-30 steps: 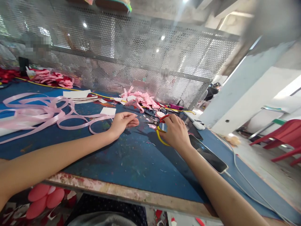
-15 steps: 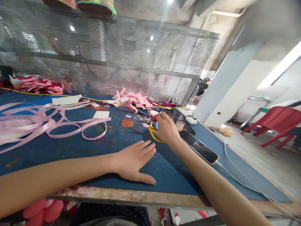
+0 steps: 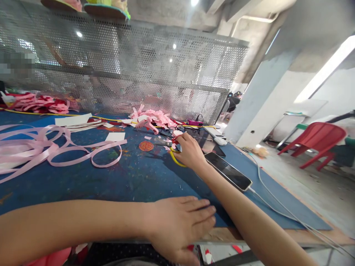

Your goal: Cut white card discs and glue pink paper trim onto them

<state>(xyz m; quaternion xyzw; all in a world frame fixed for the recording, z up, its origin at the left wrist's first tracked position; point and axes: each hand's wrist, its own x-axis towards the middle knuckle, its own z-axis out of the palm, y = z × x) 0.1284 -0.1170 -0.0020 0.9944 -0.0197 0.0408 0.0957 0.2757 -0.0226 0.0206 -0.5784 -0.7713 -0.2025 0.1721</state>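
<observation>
My right hand (image 3: 190,150) is closed on a pair of scissors (image 3: 175,158) with a yellow and a red handle. Their blades lie toward the left, close over the blue tabletop, beside a round reddish-brown patterned disc (image 3: 146,146). My left hand (image 3: 180,223) is flat and open with its fingers stretched to the right, over the near edge of the table (image 3: 133,184). Nothing is in it. Just beyond the scissors are small pink scraps and a pink glue gun (image 3: 147,125), which rests by a heap of pink pieces (image 3: 161,117).
Loops of pink ribbon (image 3: 105,149) spread over the left side, with white card sheets (image 3: 73,120) behind. A phone (image 3: 229,170) with a white cable (image 3: 273,202) lies right of my right forearm. A perforated metal screen (image 3: 133,70) bounds the back. A red chair (image 3: 323,138) stands on the floor.
My left hand has slid right and toward me, to the table's near edge. The scissors' blades now show to the left of my right hand. The view has shifted slightly.
</observation>
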